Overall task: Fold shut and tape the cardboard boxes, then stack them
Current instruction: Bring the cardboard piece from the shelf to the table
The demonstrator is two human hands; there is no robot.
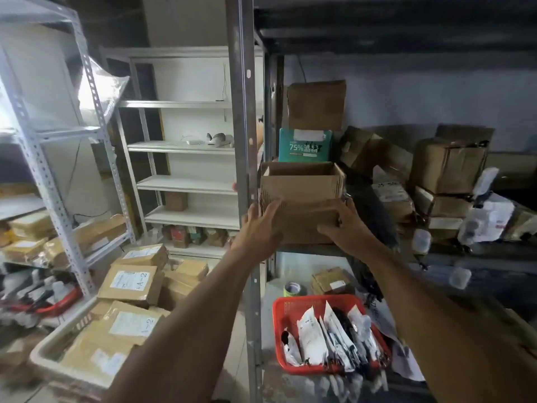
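Far left of the fingers, a perforated white metal rack [58, 181] holds taped parcels, its lower shelves blurred. Below and left of the left hand, labelled cardboard parcels [130, 283] fill a pale tub [52, 365] whose near edge is cut off by the forearm. A grey steel upright [244, 141] crosses in front, hiding part of the left hand's [257, 231] wrist side. That hand lies with straight fingers pressed against the left face of the open cardboard box [302, 184], which sits on the dark shelf with its flaps up. The right hand [345, 225] curls over the box's lower right front corner, gripping it; its fingertips are hard to make out. Behind the box stands a teal carton [305, 148]. Below the right fingers sit a tape roll [293, 289] and a red basket [290, 309] of packets. To the right, stacked boxes [450, 167] fade into shadow.
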